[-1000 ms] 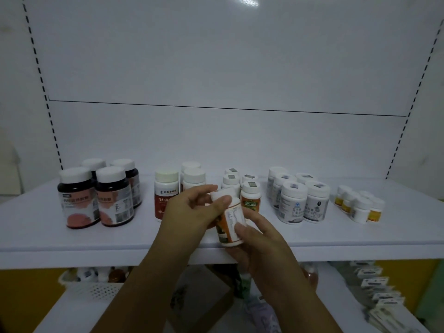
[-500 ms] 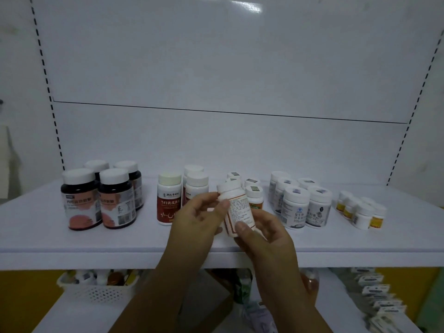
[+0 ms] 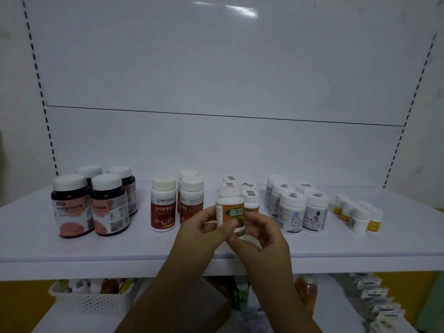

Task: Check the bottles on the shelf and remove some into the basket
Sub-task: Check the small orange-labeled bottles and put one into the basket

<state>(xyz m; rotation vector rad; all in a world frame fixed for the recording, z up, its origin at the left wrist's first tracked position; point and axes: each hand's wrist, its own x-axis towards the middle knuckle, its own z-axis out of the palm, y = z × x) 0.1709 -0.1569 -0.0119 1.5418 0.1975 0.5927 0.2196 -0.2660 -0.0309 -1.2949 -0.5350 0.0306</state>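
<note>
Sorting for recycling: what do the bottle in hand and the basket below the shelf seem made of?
The bottle is probably opaque white plastic, smooth, with a printed orange-and-green label. The basket is likely moulded white plastic, judging by its perforated wall.

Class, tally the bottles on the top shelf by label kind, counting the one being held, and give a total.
Dark bottles: 4
Red-label bottles: 3
Orange-label bottles: 5 (one held)
Blue-grey-label bottles: 5
Small yellow-label bottles: 5
Total: 22
</note>
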